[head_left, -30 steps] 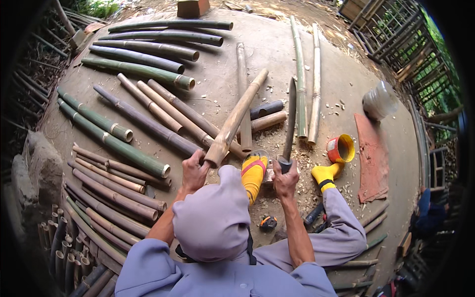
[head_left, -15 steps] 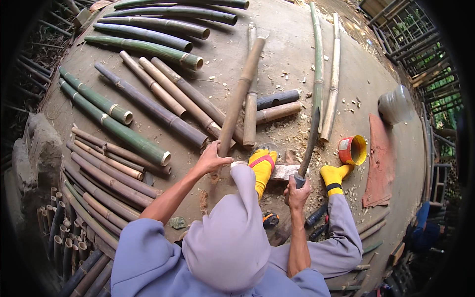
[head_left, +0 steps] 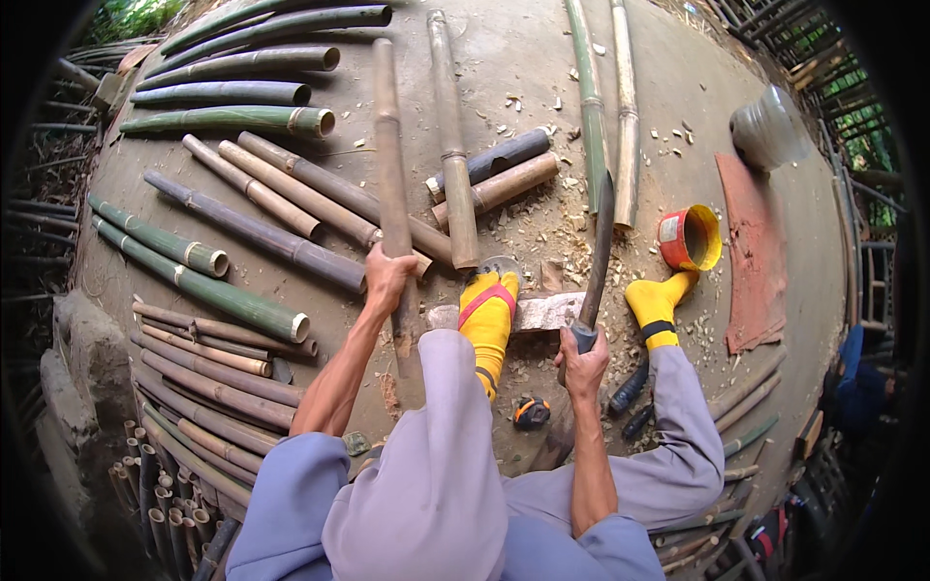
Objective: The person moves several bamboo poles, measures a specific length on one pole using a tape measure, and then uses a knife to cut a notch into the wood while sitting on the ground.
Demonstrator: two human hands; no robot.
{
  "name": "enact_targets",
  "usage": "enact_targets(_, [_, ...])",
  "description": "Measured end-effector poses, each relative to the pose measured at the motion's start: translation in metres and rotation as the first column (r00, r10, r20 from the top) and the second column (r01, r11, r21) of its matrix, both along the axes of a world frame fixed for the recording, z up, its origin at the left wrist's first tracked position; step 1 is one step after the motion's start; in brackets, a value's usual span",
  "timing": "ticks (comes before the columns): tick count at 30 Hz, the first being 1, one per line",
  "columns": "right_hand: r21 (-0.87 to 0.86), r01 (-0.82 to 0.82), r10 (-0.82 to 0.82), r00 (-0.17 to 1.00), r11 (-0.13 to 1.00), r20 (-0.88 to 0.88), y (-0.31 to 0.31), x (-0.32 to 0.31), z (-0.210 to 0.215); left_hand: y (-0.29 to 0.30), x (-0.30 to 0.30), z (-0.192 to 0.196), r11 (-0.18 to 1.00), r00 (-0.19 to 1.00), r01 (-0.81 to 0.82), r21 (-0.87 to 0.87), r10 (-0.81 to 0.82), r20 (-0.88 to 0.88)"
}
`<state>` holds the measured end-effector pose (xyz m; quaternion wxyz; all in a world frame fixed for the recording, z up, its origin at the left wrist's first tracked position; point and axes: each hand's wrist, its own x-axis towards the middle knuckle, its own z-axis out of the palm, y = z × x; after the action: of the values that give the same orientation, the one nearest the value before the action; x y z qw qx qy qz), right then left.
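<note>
Both hands grip: left hand (head_left: 389, 279) steadies the bamboo pole (head_left: 390, 174) over the wooden block (head_left: 542, 312); right hand (head_left: 584, 356) closes on the machete (head_left: 598, 254), blade raised.

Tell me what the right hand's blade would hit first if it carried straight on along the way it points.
Held in the right hand, the long blade points up the picture; just past its tip stand two thin bamboo poles. Probably those, though depth is unclear.

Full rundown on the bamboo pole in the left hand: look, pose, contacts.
The bamboo pole is a long, straight, brownish-tan culm with visible node rings and a dry, dull surface. It runs from near the person's lap away toward the top of the picture, almost vertical in the view. The left hand grips it around the lower part. Its far stretch passes over bamboo pieces on the ground; its near end is partly hidden behind the grey cloth at the knee.
</note>
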<state>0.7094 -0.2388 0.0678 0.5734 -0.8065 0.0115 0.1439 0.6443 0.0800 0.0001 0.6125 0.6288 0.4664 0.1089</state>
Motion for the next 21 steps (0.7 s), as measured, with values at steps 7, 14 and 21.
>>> enact_targets(7, [-0.074,0.046,-0.039,0.996,0.996,0.084,-0.017,0.0,0.004,0.049,0.023,0.176,0.981,0.743,0.058,0.185,-0.167,0.649])
enact_targets(14, [-0.224,0.048,-0.045,0.999,0.973,0.02,-0.022,-0.007,0.017,0.04,0.093,0.245,0.94,0.575,-0.142,0.311,-0.177,0.799])
enact_targets(21, [-0.299,-0.013,0.013,1.0,0.954,-0.002,-0.039,-0.027,-0.004,-0.084,0.091,0.207,1.0,0.578,0.011,-0.007,0.0,0.816])
